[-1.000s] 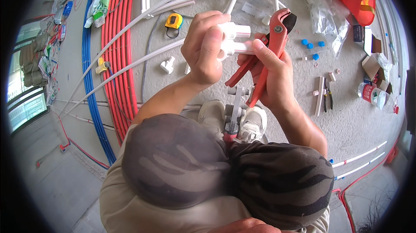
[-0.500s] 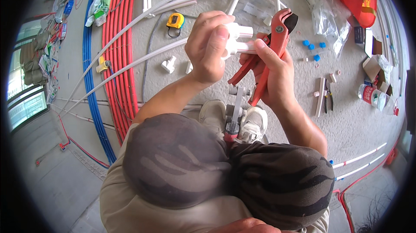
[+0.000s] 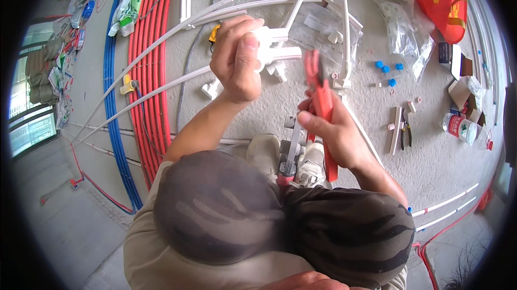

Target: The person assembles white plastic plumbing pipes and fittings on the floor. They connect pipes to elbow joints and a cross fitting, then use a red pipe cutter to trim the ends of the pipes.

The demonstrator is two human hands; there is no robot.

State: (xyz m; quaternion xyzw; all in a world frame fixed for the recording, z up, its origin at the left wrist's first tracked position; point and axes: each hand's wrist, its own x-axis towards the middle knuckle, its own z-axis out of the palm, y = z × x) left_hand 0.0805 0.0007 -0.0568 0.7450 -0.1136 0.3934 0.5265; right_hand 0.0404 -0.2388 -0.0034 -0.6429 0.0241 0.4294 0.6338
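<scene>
My left hand [image 3: 235,61] is closed around a white plastic pipe fitting [image 3: 265,47] from which two short white pipe stubs stick out to the right. A long white pipe [image 3: 177,80] runs up to this hand from the lower left; whether it joins the fitting is hidden. To the right and lower, my right hand [image 3: 339,128] grips a red pipe cutter [image 3: 325,101], its jaw end pointing up and apart from the stubs. Between my shoes stands a grey pipe-welding tool [image 3: 294,139] with round metal heads. Loose white fittings [image 3: 277,70] lie below the held one.
Red pipes [image 3: 148,47] and blue pipes [image 3: 111,101] run along the floor at left. A yellow tape measure [image 3: 214,34] is partly behind my left hand. Rightward lie blue caps [image 3: 385,67], pliers [image 3: 406,128], a plastic bottle [image 3: 463,127] and a red bag [image 3: 441,4].
The cutter has come away from the pipe stubs, moving down with my right hand and turning more upright. My left hand has shifted left with the fitting.
</scene>
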